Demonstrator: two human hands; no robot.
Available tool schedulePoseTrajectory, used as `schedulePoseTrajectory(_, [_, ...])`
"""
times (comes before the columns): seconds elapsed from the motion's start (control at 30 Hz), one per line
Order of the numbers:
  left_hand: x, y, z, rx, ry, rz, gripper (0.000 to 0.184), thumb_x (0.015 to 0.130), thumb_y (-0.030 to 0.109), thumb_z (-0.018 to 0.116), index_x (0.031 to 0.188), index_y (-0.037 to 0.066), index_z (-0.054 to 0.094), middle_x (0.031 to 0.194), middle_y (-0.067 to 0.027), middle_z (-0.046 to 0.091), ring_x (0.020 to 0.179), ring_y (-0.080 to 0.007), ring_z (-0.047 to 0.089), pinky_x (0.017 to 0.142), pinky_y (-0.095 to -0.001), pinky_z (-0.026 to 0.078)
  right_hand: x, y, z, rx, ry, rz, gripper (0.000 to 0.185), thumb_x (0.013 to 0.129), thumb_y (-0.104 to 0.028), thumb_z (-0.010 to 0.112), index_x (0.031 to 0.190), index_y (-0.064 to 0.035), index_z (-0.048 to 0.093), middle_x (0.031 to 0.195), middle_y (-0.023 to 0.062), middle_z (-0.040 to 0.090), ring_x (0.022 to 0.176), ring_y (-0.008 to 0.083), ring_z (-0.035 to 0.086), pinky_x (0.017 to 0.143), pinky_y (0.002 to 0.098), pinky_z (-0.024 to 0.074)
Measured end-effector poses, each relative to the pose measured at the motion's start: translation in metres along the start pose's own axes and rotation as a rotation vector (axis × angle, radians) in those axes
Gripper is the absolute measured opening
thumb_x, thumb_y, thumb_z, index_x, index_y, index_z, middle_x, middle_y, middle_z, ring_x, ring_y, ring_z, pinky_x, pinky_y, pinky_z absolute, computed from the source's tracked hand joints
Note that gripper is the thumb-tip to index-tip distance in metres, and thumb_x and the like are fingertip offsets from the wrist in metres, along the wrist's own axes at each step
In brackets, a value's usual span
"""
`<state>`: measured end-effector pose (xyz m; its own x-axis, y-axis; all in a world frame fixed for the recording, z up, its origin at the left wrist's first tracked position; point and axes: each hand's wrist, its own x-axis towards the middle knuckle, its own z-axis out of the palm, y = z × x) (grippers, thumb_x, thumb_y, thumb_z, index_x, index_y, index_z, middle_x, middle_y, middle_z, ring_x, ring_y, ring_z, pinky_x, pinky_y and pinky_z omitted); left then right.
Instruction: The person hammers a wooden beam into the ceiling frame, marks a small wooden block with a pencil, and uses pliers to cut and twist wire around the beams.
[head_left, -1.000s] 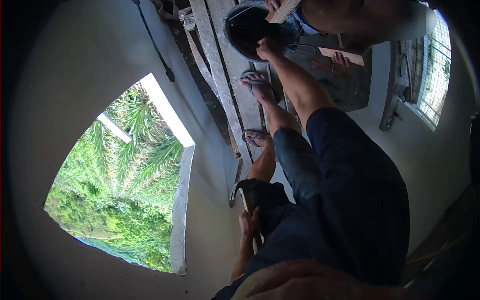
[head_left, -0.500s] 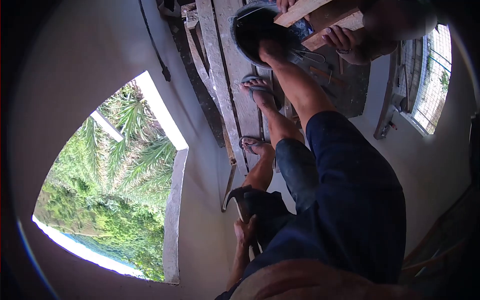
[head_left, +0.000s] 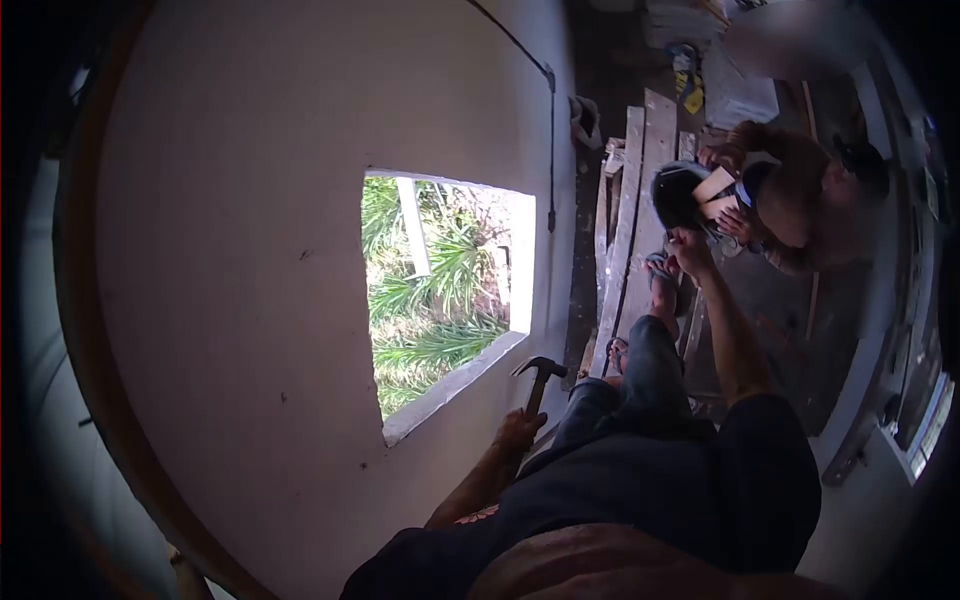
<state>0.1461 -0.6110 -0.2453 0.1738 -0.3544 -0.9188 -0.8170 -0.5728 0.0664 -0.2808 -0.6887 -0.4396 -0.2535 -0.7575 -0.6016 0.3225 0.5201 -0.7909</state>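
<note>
A claw hammer is gripped by its handle in my left hand, beside the wall below the window opening. My right hand is held out over the planks, just off the rim of a dark bucket. Its fingers are curled together; whatever they may hold is too small to make out. Across the bucket, a co-worker's hands hold pieces of wood. What lies inside the bucket is too dark to see.
My sandalled feet stand on rough wooden planks. To the left is a pale wall with a window opening. The co-worker sits or crouches at the right. White stacked material stands farther back.
My right hand has come up out of the bucket. My left hand has raised the hammer away from my leg. The view has shifted, showing more of the wall and the co-worker.
</note>
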Motion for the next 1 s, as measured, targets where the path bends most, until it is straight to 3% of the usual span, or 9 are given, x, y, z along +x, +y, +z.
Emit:
schedulePoseTrajectory(0.17, [-0.094, -0.017, -0.069, -0.248, 0.29, 0.164, 0.035, 0.084, 0.037, 0.061, 0.07, 0.006, 0.054, 0.053, -0.0014, 0.051, 0.043, -0.0137, 0.052, 0.041, -0.0308, 0.046, -0.07, -0.156, 0.092, -0.152, -0.272, -0.333, 0.038, 0.081, -0.002, 0.052, 0.118, 0.0, 0.056, 0.065, 0.0048, 0.055, 0.053, 0.0128, 0.058, 0.051, 0.028, 0.0477])
schedulePoseTrajectory(0.33, [-0.206, -0.026, -0.136, -0.813, 0.617, 0.481, 0.013, 0.085, 0.017, 0.06, 0.081, 0.008, 0.053, 0.053, 0.0026, 0.046, 0.04, -0.0089, 0.047, 0.037, -0.0255, 0.04, -0.167, -0.351, 0.16, -0.141, -0.353, -0.931, 0.025, 0.085, -0.011, 0.052, 0.107, 0.0013, 0.059, 0.06, 0.0068, 0.06, 0.056, 0.0115, 0.059, 0.059, 0.027, 0.048])
schedulePoseTrajectory(0.5, [-0.306, -0.052, -0.224, -0.517, 1.094, 1.166, 0.008, 0.087, 0.007, 0.047, 0.093, 0.003, 0.045, 0.063, -0.0035, 0.046, 0.054, -0.0123, 0.051, 0.05, -0.026, 0.043, -0.332, -0.475, 0.19, 0.414, -0.428, -1.65, 0.016, 0.083, 0.002, 0.06, 0.099, 0.0017, 0.059, 0.072, 0.0079, 0.064, 0.067, 0.0118, 0.064, 0.061, 0.0245, 0.0506])
schedulePoseTrajectory(0.53, [-0.328, -0.062, -0.255, -0.132, 1.094, 1.11, 0.01, 0.089, 0.009, 0.048, 0.096, 0.003, 0.048, 0.07, -0.005, 0.051, 0.062, -0.0142, 0.054, 0.056, -0.0273, 0.045, -0.353, -0.492, 0.196, 0.466, -0.577, -1.751, 0.012, 0.083, 0.002, 0.062, 0.095, 0.002, 0.061, 0.079, 0.0098, 0.066, 0.069, 0.0131, 0.064, 0.062, 0.0256, 0.0524])
schedulePoseTrajectory(0.6, [-0.371, -0.053, -0.294, 0.17, 1.184, 1.056, 0.013, 0.09, 0.013, 0.049, 0.098, 0.003, 0.053, 0.079, -0.0069, 0.056, 0.07, -0.0164, 0.057, 0.063, -0.0296, 0.046, -0.376, -0.514, 0.207, 0.023, -0.212, -2.109, 0.014, 0.084, -0.006, 0.066, 0.097, -0.0008, 0.062, 0.083, 0.009, 0.067, 0.074, 0.0157, 0.066, 0.065, 0.0286, 0.0542])
schedulePoseTrajectory(0.73, [-0.429, -0.026, -0.301, 0.112, 1.513, 0.892, 0.011, 0.088, 0.015, 0.048, 0.083, 0.005, 0.05, 0.078, -0.0082, 0.055, 0.067, -0.0166, 0.053, 0.061, -0.0323, 0.041, -0.425, -0.53, 0.246, 0.061, -0.818, -1.735, 0.02, 0.089, -0.015, 0.058, 0.096, 0.0031, 0.065, 0.082, 0.0087, 0.068, 0.075, 0.0133, 0.062, 0.068, 0.028, 0.0499])
schedulePoseTrajectory(0.83, [-0.472, -0.005, -0.311, 1.188, 1.918, 1.088, 0.018, 0.087, 0.021, 0.049, 0.084, 0.004, 0.051, 0.072, -0.0084, 0.053, 0.063, -0.0186, 0.052, 0.06, -0.0316, 0.04, -0.431, -0.531, 0.249, -0.195, -0.772, -1.596, 0.021, 0.09, -0.015, 0.057, 0.095, 0.0039, 0.066, 0.08, 0.0091, 0.068, 0.074, 0.014, 0.063, 0.067, 0.0286, 0.0505])
schedulePoseTrajectory(0.93, [-0.505, 0.026, -0.282, 0.275, 1.615, 1.125, 0.023, 0.089, 0.026, 0.054, 0.091, 0.004, 0.053, 0.076, -0.0113, 0.053, 0.065, -0.0219, 0.054, 0.058, -0.0323, 0.04, -0.426, -0.53, 0.254, -0.192, -0.791, -1.514, 0.021, 0.09, -0.014, 0.056, 0.095, 0.0046, 0.066, 0.079, 0.0101, 0.068, 0.073, 0.0145, 0.063, 0.066, 0.029, 0.0512])
schedulePoseTrajectory(1.0, [-0.518, 0.035, -0.28, 0.382, 1.744, 1.241, 0.026, 0.089, 0.028, 0.056, 0.095, 0.003, 0.055, 0.077, -0.0111, 0.053, 0.066, -0.0209, 0.055, 0.059, -0.0328, 0.041, -0.427, -0.526, 0.258, -0.145, -0.804, -1.493, 0.021, 0.09, -0.014, 0.056, 0.095, 0.0048, 0.066, 0.079, 0.0105, 0.068, 0.072, 0.0146, 0.063, 0.065, 0.029, 0.0514])
